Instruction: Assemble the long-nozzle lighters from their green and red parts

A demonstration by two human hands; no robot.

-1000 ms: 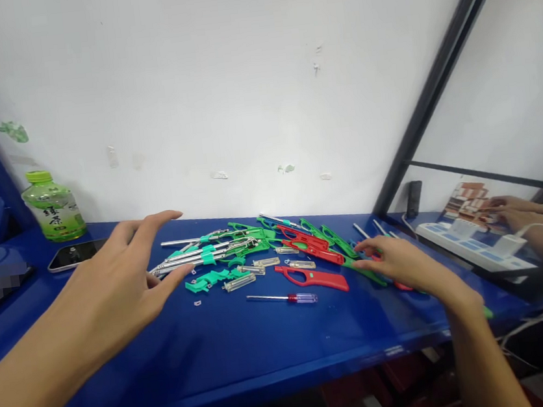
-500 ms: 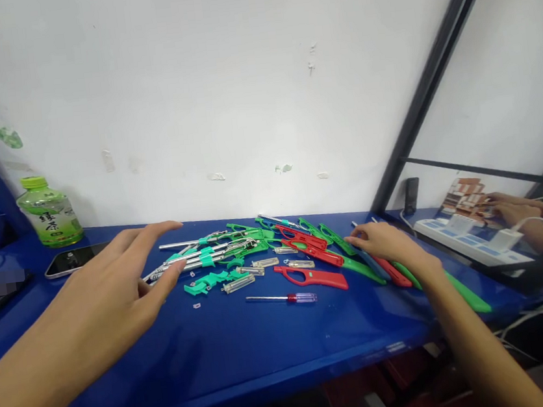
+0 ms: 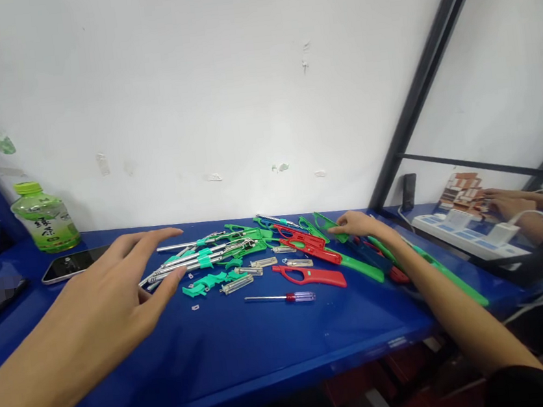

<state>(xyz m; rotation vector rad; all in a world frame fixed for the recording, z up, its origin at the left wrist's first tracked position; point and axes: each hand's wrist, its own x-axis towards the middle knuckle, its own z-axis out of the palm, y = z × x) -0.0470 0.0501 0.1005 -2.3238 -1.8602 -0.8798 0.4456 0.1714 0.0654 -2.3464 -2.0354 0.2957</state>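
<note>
My left hand (image 3: 119,286) hovers over the left of the table with thumb and fingers apart, holding nothing. Metal lighter tubes (image 3: 175,265) with teal parts lie just beyond its fingertips. At the right of the pile, my right hand (image 3: 363,224) pinches a green lighter shell (image 3: 325,222) at its handle-loop end; part of the shell is hidden behind the fingers. Red lighter shells (image 3: 305,242) lie to its left, one more red shell (image 3: 326,277) in front. Clear fuel tanks (image 3: 238,284), teal triggers (image 3: 207,284) and a screwdriver (image 3: 287,298) lie in the middle.
A green-tea bottle (image 3: 46,219) and a phone (image 3: 70,262) stand and lie at the left back. On the right are a black frame post (image 3: 416,95), a white power strip (image 3: 461,234) and a long green shell (image 3: 457,280). Another person's hands (image 3: 511,202) show beyond.
My right hand has moved a little left and away from me, and the green shell's loop end has shifted and tilted up with it. My left hand stays open in place.
</note>
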